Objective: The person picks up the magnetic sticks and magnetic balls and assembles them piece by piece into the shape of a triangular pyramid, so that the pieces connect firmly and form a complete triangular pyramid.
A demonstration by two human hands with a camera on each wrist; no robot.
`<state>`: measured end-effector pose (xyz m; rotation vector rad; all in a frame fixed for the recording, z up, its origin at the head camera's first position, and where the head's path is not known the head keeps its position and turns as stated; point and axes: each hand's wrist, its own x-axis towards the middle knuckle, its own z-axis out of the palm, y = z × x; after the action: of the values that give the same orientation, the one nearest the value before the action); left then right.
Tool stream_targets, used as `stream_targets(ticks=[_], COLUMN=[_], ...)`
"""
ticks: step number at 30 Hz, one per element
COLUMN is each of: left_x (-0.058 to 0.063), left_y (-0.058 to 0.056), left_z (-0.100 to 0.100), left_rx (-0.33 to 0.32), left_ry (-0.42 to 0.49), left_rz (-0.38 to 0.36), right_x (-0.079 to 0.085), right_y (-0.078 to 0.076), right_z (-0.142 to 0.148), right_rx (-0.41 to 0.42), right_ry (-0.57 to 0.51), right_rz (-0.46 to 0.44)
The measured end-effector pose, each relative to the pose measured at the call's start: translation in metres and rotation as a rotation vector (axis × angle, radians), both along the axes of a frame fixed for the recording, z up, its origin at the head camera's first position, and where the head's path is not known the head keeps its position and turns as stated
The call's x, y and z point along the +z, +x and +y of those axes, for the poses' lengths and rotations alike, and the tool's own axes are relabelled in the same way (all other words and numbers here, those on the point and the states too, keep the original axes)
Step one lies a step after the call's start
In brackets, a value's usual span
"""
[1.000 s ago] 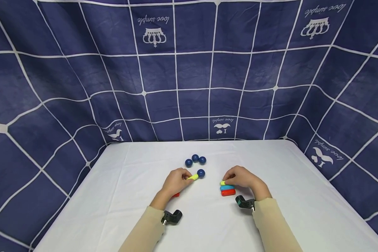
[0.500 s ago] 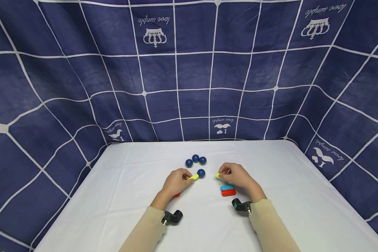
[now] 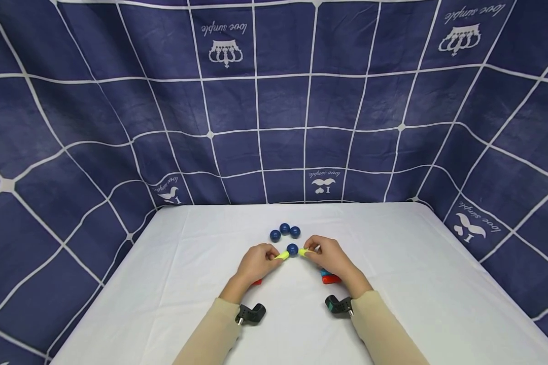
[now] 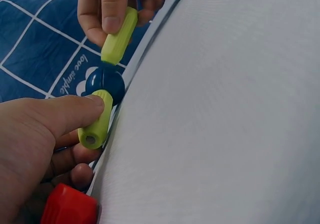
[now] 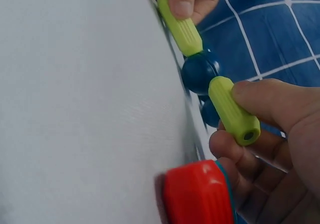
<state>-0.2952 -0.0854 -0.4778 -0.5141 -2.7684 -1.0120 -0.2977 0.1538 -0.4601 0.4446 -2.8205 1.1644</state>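
Thumb and fingers of my left hand (image 3: 255, 263) pinch a yellow-green ribbed stick (image 4: 95, 126) with a small dark disc in its end. Its far end meets a dark blue ball (image 3: 292, 249). From the other side, my right hand (image 3: 332, 257) pinches a second yellow-green stick (image 5: 232, 111), whose tip is at the same ball; whether it touches is hard to tell. A red stick (image 4: 70, 206) lies beside my left hand, mostly hidden in the head view. Below my right hand lie another red stick (image 3: 331, 279) and a partly covered light blue stick (image 3: 326, 272).
Behind the held sticks, three more dark blue balls (image 3: 284, 228) sit in a cluster on the white tablecloth (image 3: 201, 238). A navy curtain (image 3: 283, 106) with white lines rises along the back and sides of the table. Each wrist wears a black camera (image 3: 252, 313).
My right hand has lifted its yellow-green stick from beside the light blue stick and carried it left to the ball. My left hand has stayed almost still.
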Motion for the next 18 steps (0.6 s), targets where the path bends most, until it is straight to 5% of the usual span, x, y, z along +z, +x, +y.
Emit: stream_targets(ticks=[18], left_x=[-0.001], left_y=[-0.001], left_z=[0.001], left_rx=[0.000], left_ry=[-0.015], left_rz=[-0.001], right_x=[0.003], right_y=[0.007], right_z=[-0.012], right_rx=[0.090], right_ry=[-0.046], right_rz=[0.046])
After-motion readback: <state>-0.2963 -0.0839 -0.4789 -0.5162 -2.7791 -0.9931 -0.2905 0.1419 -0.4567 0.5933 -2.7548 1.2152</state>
